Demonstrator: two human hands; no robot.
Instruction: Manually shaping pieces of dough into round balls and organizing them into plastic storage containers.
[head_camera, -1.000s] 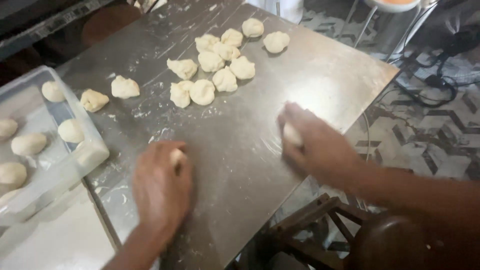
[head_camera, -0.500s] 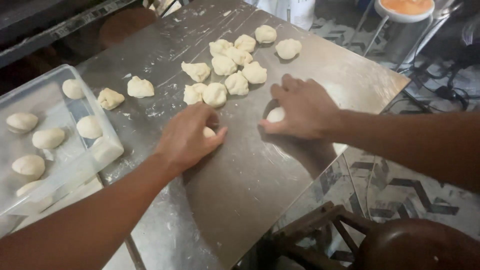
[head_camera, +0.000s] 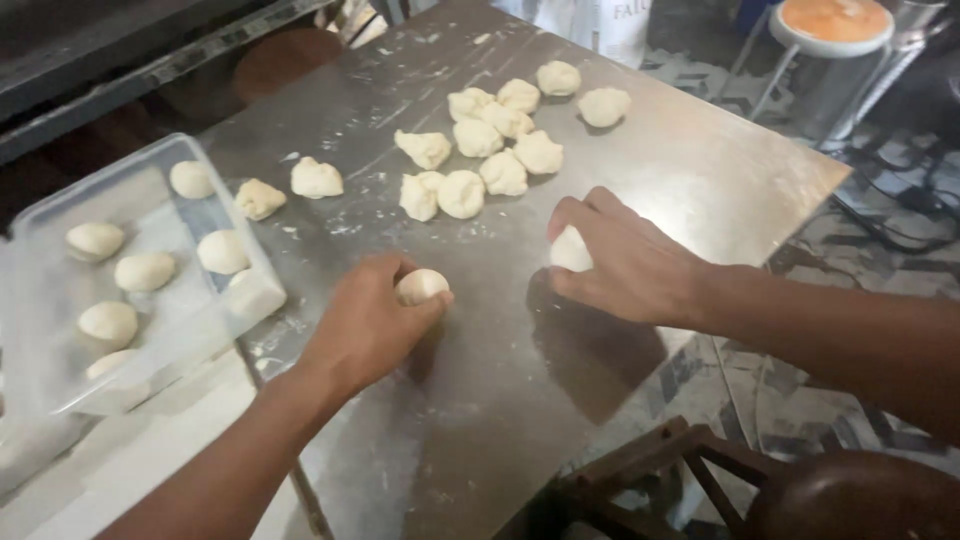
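Both hands sitting nearer the body than half a second ago, left hand (head_camera: 365, 325) fingers cupping a dough ball (head_camera: 420, 286) on the steel desk (head_camera: 700, 160), right hand (head_camera: 625, 262) fingers curling round a second dough ball (head_camera: 570, 250), raw pieces (head_camera: 480, 150) lying beyond.

Beyond my work, a cluster of rough dough pieces (head_camera: 480, 150) lay on the floured steel table (head_camera: 720, 170). A clear plastic tray (head_camera: 60, 390) to the side held smooth rolled balls (head_camera: 145, 271). Farther off stood a white stool with an orange seat (head_camera: 835, 22), and a dark wooden chair (head_camera: 800, 490) sat close by
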